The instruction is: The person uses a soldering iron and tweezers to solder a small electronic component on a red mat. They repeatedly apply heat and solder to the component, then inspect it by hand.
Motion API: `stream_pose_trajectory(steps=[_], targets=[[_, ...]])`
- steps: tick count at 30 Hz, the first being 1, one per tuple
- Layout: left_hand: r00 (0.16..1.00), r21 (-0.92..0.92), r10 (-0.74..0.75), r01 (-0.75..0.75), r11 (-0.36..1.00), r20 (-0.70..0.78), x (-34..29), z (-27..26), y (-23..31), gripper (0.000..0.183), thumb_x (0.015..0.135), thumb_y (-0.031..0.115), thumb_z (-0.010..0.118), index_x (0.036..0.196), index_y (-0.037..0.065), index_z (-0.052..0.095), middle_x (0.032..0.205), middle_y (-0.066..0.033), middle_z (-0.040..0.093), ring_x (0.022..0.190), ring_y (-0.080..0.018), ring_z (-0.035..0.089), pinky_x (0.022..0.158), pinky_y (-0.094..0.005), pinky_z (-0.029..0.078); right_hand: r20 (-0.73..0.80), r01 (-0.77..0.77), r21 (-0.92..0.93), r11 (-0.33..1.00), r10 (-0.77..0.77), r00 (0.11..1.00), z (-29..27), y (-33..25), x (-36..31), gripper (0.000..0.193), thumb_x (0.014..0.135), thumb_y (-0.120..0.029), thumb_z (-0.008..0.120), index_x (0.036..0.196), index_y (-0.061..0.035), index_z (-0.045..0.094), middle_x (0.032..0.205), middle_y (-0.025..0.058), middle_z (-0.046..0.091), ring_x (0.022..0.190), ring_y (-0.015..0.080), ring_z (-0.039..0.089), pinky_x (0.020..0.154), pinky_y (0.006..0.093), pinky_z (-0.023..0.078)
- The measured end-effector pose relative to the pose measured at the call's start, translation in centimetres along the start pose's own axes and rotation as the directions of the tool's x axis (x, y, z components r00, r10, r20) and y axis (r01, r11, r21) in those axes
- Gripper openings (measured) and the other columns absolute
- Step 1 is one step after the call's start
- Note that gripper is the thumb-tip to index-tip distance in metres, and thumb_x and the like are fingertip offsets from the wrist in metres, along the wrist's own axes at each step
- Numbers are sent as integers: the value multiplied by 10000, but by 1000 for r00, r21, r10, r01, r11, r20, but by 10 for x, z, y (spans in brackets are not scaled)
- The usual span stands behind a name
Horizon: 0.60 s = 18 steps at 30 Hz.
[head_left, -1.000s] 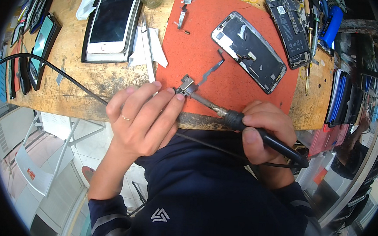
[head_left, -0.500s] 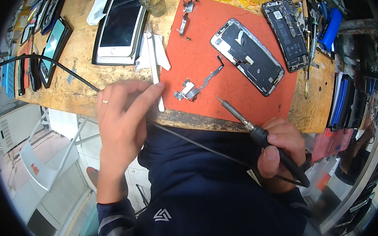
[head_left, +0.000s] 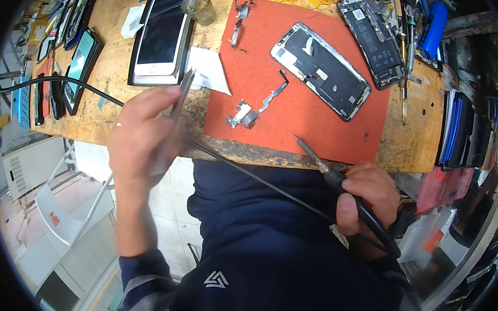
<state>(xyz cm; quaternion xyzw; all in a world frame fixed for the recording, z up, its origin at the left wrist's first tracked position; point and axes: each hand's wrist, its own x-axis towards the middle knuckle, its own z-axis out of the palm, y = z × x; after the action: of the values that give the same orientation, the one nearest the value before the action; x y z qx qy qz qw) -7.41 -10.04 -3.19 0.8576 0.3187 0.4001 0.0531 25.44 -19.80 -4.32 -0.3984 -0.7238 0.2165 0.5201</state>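
My right hand (head_left: 368, 199) is closed round the black handle of a soldering iron (head_left: 317, 158), its tip pointing up and left over the near edge of the red mat (head_left: 319, 140). At the bench's front edge on the left, my left hand (head_left: 147, 131), blurred by motion, grips metal tweezers (head_left: 183, 93) with the points upward. On the mat between the hands lies a small metal phone part with a flex cable (head_left: 252, 110). Behind it rests a phone screen assembly (head_left: 322, 71), its black inner side up. The iron's black cord (head_left: 247, 174) runs below my left hand.
An opened phone body with battery (head_left: 373, 42) lies at the back right beside several tools. At back left are a white phone (head_left: 164, 31), a small cup (head_left: 198, 8) and white tissue (head_left: 210, 71). Small brackets (head_left: 242, 10) lie on the mat's far left corner.
My left hand has picked the tweezers up off the bench and moved slightly left with them. My right hand still holds the soldering iron, with its tip shifted slightly right and down.
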Motion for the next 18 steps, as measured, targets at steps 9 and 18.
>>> stream_pose_trajectory(steps=[9,18], targets=[[669,-403,-643,507,762,-373,-57,41,54,350,1070,34,562,1365,52,375,1149,-245,687,971,-274,730,762,-347,643,-51,-97,83,992,102,994,2,0,7,248,812,-48,737,1014,65,651,714,149,650,524,239,625,512,354,535],[583,-591,-777,547,592,-239,-62,39,65,201,1052,57,639,1192,-22,519,1152,-252,723,950,-214,720,846,-325,584,148,-213,-69,975,221,964,2,0,33,306,818,-12,812,1084,42,669,815,168,702,655,244,687,581,321,515]])
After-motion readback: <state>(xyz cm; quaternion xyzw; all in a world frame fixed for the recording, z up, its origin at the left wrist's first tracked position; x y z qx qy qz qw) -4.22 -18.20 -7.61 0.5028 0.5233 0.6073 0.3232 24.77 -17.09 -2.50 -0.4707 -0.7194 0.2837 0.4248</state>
